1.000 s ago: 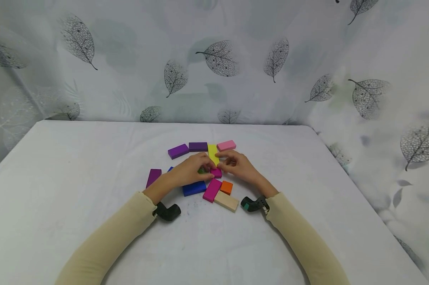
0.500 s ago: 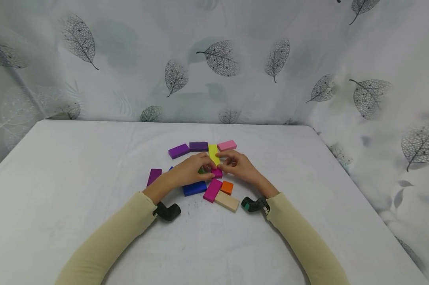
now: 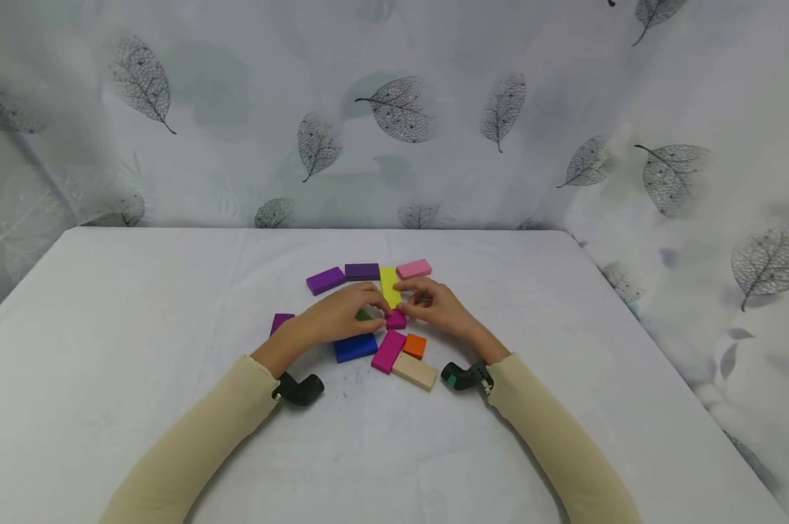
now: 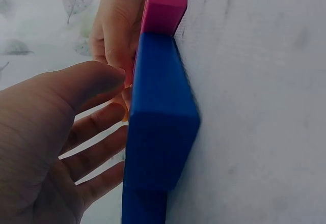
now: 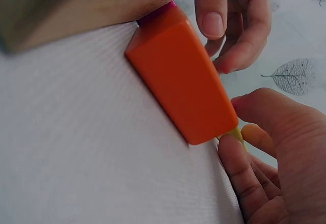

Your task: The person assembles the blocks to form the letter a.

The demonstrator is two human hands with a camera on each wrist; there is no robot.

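Note:
My left hand (image 3: 338, 313) is over the left part of a group of coloured blocks, thumb and fingertips apart at the left edge of a small magenta block (image 3: 397, 320). A green block (image 3: 362, 316) shows partly beneath this hand. Opposite it, my right hand (image 3: 440, 309) rests its loosely bent fingers along the right side of a yellow block (image 3: 389, 280), thumb near the magenta block's corner. In the left wrist view, the left thumb and spread fingers lie beside a blue block (image 4: 163, 107). An orange block (image 5: 183, 81) hides part of the right fingertips in the right wrist view.
Behind the hands lie two purple blocks (image 3: 362, 272) and a pink block (image 3: 413, 269). Nearer are a longer magenta block (image 3: 389, 352) and a beige wooden block (image 3: 415, 371). Another purple block (image 3: 280, 321) sits left, partly behind the left wrist. A white cloth (image 3: 381, 451) covers the table.
My left hand has drawn back slightly to the left, uncovering more of the green block and widening the gap to the right hand. The right hand stays in place; the blocks look unmoved.

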